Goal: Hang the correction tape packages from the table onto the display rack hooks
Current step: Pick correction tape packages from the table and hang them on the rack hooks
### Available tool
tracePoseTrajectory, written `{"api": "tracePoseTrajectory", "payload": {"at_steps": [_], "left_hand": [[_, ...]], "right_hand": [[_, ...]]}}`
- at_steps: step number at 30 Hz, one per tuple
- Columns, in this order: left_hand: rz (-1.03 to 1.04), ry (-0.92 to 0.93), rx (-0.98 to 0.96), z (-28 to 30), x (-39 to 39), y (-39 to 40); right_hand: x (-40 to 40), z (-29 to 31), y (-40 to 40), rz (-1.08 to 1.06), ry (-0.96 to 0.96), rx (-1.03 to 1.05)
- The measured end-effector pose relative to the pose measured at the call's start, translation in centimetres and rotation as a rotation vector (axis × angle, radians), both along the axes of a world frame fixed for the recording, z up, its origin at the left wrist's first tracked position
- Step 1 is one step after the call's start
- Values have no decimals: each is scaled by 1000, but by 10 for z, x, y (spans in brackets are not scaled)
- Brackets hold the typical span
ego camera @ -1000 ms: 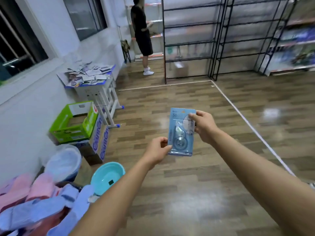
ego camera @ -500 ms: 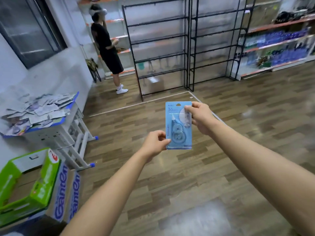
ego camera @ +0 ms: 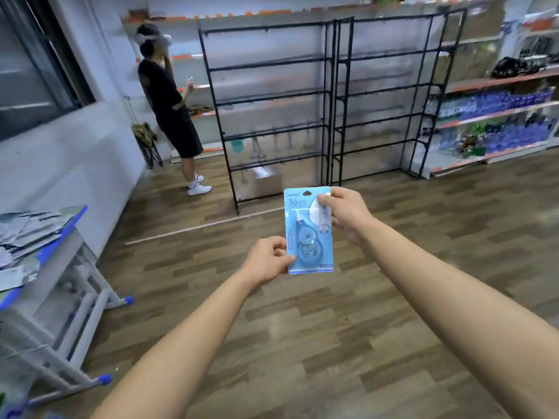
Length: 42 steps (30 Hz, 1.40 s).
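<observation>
A light blue correction tape package [ego camera: 305,237] is held upright in front of me, over the wooden floor. My left hand [ego camera: 267,261] pinches its lower left edge, and my right hand [ego camera: 348,214] pinches its upper right corner. The black wire display rack [ego camera: 272,95] with rows of small hooks stands ahead, well beyond the package, and a second rack section [ego camera: 390,89] adjoins it on the right. The table [ego camera: 45,252] with a blue edge and a heap of packages sits at the left.
A person in black [ego camera: 172,113] stands left of the rack, facing the wall shelves. Stocked store shelves [ego camera: 499,116] line the right wall. A white tape line [ego camera: 196,228] crosses the floor before the rack. A cardboard box [ego camera: 266,176] sits behind the rack's lower bars.
The view has lifted and turned toward the rack, which is now larger and nearer. The green box and basins have left the view. Both hands keep the same hold on the package.
</observation>
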<state>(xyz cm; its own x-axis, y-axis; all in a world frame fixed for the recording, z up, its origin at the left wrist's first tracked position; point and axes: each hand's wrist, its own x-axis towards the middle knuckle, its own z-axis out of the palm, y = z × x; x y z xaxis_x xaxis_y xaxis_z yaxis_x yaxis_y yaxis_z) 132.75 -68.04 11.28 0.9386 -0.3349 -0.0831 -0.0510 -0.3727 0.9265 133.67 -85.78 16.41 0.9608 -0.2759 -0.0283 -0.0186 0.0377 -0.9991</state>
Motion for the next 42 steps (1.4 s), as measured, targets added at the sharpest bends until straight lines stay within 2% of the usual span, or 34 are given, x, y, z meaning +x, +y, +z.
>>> {"api": "tracePoseTrajectory", "payload": {"at_steps": [11, 23, 28, 36, 42], "left_hand": [[44, -19, 30, 0, 285, -17], [-21, -56, 76, 8, 602, -40], [23, -87, 64, 4, 742, -66], [108, -33, -12, 27, 955, -95], [186, -118, -11, 26, 1107, -93]], "right_hand": [[294, -3, -19, 69, -11, -33], [605, 4, -47, 43, -29, -14], [750, -1, -71, 66, -52, -28], [970, 32, -91, 123, -105, -40], [1120, 32, -90, 156, -140, -61]]}}
